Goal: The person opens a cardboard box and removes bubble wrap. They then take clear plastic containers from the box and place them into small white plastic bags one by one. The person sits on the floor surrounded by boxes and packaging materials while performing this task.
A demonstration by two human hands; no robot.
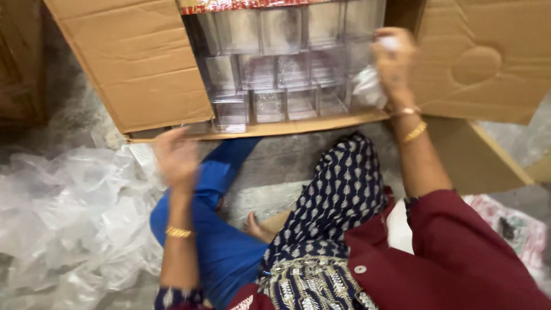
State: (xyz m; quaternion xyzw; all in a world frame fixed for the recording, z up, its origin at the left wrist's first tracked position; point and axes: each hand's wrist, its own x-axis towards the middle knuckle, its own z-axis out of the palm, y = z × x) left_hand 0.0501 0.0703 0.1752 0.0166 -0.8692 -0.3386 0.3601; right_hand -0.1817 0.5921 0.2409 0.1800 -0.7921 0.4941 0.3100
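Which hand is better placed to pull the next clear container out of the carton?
Right. The right hand is already inside the carton against the clear containers; the left hand hangs outside, below its edge.

1. The cardboard box is brown corrugated paperboard, matt and slightly rough, with creased flaps.
2. The clear containers stacked inside it look like hard transparent plastic, glossy and smooth, catching light at their edges.
3. The strip along the top of the stack is shiny red-and-gold foil.
4. The plastic sheeting heaped on the floor is thin, crinkled, translucent film with a soft sheen.
5. The floor is grey, rough and dull, like bare concrete.
6. The bangles are polished gold-coloured metal.
7. The right hand grips a crumpled bit of whitish translucent film.
8. The clothing is matt woven cloth.
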